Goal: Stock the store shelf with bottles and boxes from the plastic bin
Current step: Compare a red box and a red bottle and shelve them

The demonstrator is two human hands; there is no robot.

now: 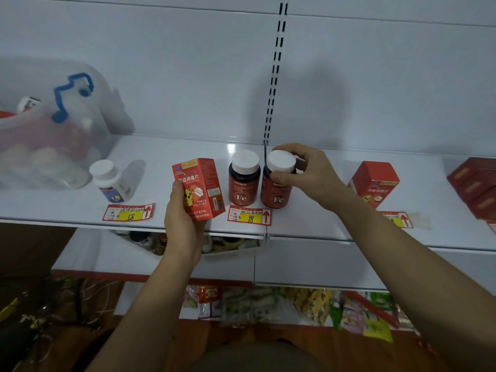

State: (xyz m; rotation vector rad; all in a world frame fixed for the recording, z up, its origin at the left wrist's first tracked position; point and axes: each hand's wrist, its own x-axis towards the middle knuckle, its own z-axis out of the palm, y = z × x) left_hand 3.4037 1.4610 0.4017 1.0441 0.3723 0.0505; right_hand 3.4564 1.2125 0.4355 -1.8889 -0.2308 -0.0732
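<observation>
step in hand, as judged: placing stock on the white shelf (188,149). landmark: the price tag marked 98 (249,216). right hand (303,173), thumb and fingers curled round the white cap, grips an fe bottle (276,183) standing just behind the tag's right end, touching or nearly touching a second fe bottle (243,178) behind the tag; long axes vertical, caps up, labels facing front. left hand (181,218) holds a red box (200,189) left of the tag, upright, slightly tilted, printed face forward. plastic bin (51,135) sits far left. next move likely calls for releasing the bottle, then setting the box down.
</observation>
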